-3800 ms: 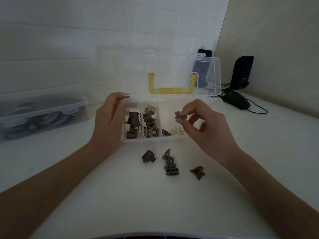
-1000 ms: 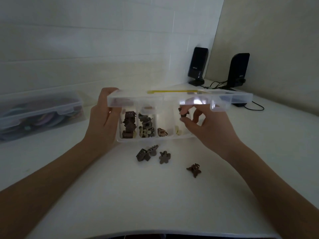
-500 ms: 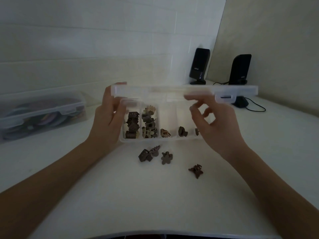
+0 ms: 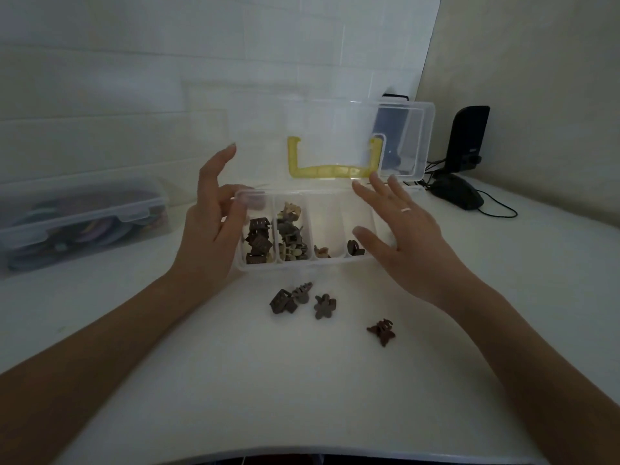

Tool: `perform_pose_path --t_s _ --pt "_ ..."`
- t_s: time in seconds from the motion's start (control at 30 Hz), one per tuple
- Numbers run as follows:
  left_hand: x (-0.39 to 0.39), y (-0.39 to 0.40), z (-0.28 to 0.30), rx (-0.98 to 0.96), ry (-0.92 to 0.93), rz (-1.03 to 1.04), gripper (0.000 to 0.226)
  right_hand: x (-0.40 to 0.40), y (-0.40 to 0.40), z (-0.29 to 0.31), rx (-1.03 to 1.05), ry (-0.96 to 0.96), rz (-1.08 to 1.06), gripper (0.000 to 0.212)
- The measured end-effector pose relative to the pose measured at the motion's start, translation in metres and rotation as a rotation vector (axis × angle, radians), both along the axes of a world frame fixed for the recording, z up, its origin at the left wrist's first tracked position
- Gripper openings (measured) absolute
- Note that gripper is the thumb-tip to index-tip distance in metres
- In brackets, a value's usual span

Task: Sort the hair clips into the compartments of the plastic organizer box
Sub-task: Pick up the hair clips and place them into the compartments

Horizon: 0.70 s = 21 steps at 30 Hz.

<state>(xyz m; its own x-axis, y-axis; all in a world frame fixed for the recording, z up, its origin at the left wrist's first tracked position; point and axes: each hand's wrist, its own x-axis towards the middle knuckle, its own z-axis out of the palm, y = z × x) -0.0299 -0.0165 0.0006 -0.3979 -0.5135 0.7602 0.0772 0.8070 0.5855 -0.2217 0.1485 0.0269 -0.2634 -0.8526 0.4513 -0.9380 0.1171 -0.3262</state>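
The clear plastic organizer box (image 4: 303, 266) stands on the white table with its lid (image 4: 335, 129) upright and a yellow handle (image 4: 330, 170) on it. Its compartments hold dark brown clips (image 4: 257, 241), beige and grey clips (image 4: 290, 234), a single tan clip (image 4: 322, 252) and a dark round clip (image 4: 354, 247). My left hand (image 4: 214, 226) rests at the box's left end with fingers apart. My right hand (image 4: 399, 236) hovers open over the right compartments and holds nothing. Loose clips lie in front: a brown pair (image 4: 290, 297), a flower-shaped one (image 4: 324, 306) and a reddish-brown one (image 4: 382, 331).
A lidded clear storage box (image 4: 80, 219) with colourful items sits at the left by the tiled wall. Two black speakers (image 4: 468, 139), a black mouse (image 4: 458, 193) and cables lie at the back right. The table's front edge curves near me.
The lid, half lowered over the box a moment ago, has swung back upright. My right hand has let go of the lid and spread open over the right compartments; a dark clip now lies there.
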Motion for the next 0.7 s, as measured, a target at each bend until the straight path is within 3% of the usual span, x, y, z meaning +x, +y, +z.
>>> perform_pose_path --t_s 0.17,0.3,0.4,0.57,0.7 --pt "0.001 -0.005 -0.004 0.006 -0.033 0.028 0.048 0.017 0.01 0.013 -0.253 -0.01 0.258 0.02" --pt "-0.001 -0.006 -0.005 0.029 -0.037 0.026 0.046 0.029 0.014 0.012 -0.073 -0.028 0.378 0.026" --pt "-0.001 -0.005 -0.005 0.044 -0.029 0.018 0.043 0.032 0.012 0.007 0.098 0.09 0.38 0.028" --pt "-0.001 -0.006 -0.005 0.042 -0.029 0.043 0.038 0.034 0.009 0.006 0.176 0.242 0.409 0.017" --pt "-0.001 -0.005 -0.004 0.046 -0.024 0.035 0.032 0.033 0.009 0.005 0.129 0.205 0.428 0.008"
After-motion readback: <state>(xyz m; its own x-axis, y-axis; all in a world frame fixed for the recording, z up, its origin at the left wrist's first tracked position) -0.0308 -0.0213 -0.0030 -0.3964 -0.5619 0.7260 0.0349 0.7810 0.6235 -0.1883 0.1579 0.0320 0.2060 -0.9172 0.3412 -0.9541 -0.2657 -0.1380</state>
